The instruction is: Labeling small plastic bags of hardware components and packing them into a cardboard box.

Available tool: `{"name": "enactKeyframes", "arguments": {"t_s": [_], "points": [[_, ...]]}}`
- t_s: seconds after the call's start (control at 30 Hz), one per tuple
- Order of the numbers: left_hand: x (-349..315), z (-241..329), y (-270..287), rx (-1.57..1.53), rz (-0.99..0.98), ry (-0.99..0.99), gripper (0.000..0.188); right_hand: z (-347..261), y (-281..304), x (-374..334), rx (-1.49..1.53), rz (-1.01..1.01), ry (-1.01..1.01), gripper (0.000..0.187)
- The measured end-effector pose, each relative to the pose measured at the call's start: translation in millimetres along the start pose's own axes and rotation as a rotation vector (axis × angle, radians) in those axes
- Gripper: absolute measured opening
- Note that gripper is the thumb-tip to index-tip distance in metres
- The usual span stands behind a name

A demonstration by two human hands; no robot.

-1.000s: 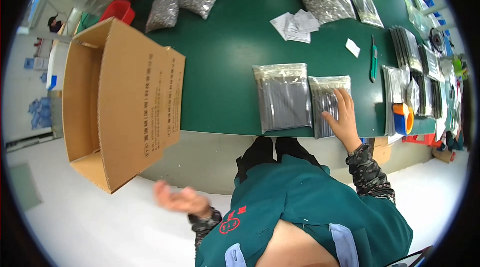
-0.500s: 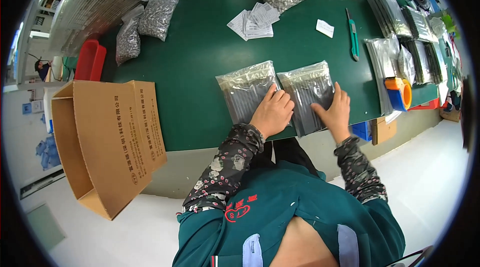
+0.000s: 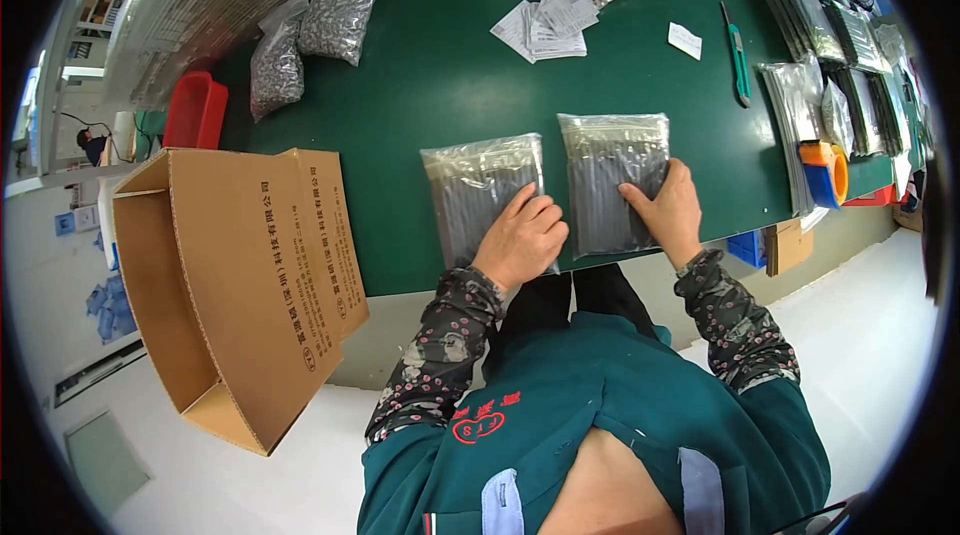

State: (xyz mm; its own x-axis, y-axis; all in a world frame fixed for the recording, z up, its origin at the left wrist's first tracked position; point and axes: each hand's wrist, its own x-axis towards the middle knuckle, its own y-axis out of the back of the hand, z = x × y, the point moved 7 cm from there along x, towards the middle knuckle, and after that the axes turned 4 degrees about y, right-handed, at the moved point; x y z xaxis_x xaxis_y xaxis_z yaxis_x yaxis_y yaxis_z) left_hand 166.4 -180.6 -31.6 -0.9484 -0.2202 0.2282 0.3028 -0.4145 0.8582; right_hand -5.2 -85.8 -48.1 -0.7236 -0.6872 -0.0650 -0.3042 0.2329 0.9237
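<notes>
On my feed, two clear plastic bags of dark grey strips lie flat near the front edge of the green table [image 3: 395, 180], a narrow gap btwn them. L hand [image 3: 522, 240] is on the L bag [image 3: 458, 197], fingers bent over its lower R side; can't tell from here if it pinches the film or just rests. R hand [image 3: 674, 210] is at the R bag [image 3: 603, 180], thumb spread well away from the fingers, thumb on the top face, fingers along the R edge. L bag sits slightly askew, R bag a bit straighter. I've got a big brown carton [image 3: 240, 285] on the L, its open end facing outward, w/ a red bin [image 3: 195, 113] behind it & bags of small shiny pcs [image 3: 343, 20] nearby. Far side of table: fanned paper slips [image 3: 548, 27], then one loose slip [image 3: 685, 41] & a green utility knife [image 3: 739, 65] to the R. Over on the R, an orange/blue tape dispenser [image 3: 822, 175] stands by stacked bags [image 3: 787, 130].
</notes>
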Motion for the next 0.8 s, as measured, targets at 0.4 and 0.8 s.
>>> {"name": "enactKeyframes", "arguments": {"t_s": [0.4, 0.8], "points": [[-49.9, -31.4, 30.9, 0.065, -0.031, 0.053, 0.011, -73.1, -23.9, -19.0, 0.078, -0.057, 0.182, 0.064], [-53.3, -30.1, 33.7, 0.165, 0.0, 0.1, 0.012, -16.5, 20.5, -19.8, 0.166, -0.194, 0.34, 0.046]]}}
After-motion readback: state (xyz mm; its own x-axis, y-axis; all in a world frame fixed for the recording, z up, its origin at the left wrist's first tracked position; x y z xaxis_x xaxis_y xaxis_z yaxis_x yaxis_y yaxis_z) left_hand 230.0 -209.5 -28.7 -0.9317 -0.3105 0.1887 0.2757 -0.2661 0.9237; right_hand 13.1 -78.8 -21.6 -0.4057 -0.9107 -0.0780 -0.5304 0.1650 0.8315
